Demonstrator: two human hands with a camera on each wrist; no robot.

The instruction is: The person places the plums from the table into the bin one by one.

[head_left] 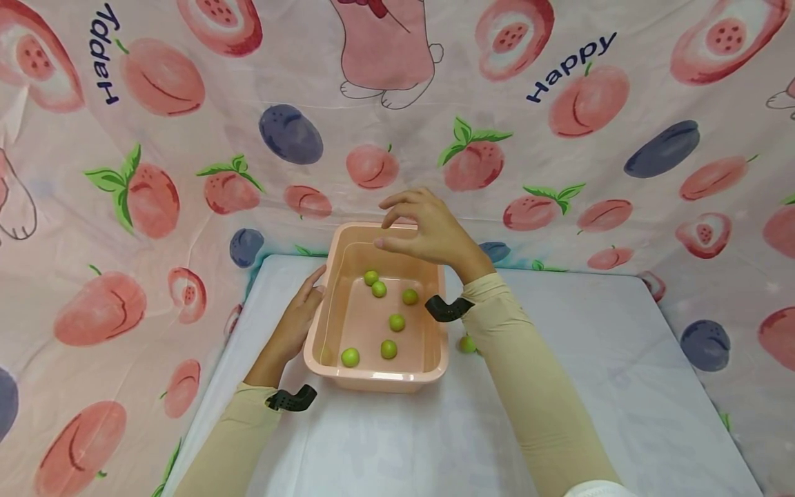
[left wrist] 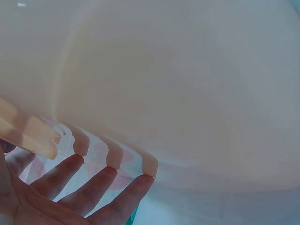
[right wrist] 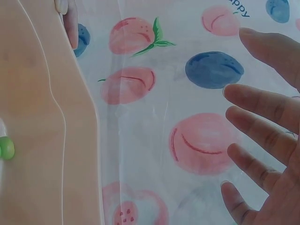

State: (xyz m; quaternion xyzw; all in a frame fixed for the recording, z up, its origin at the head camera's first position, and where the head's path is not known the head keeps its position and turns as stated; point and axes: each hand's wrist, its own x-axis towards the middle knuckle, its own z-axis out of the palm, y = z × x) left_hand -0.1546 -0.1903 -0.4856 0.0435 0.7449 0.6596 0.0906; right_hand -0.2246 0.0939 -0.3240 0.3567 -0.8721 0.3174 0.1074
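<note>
A peach-coloured plastic basin [head_left: 379,377] stands on the table with several small round green fruits [head_left: 397,322] lying apart on its floor. My left hand [head_left: 295,321] is against the basin's left side. In the left wrist view the straight fingertips of the left hand [left wrist: 70,192] touch the outer wall, below the rim. Over the far end of the basin hovers my right hand [head_left: 428,231], fingers spread and slightly bent, nothing held. The right wrist view shows the same right hand [right wrist: 272,136] apart from the basin wall [right wrist: 79,117].
Another green fruit [head_left: 467,344] lies on the white tabletop [head_left: 596,386] right of the basin, partly hidden by the right sleeve [head_left: 534,373]. A fruit-patterned cloth [head_left: 397,131] hangs behind and at both sides of the table. Each wrist carries a black curved mount [head_left: 293,398].
</note>
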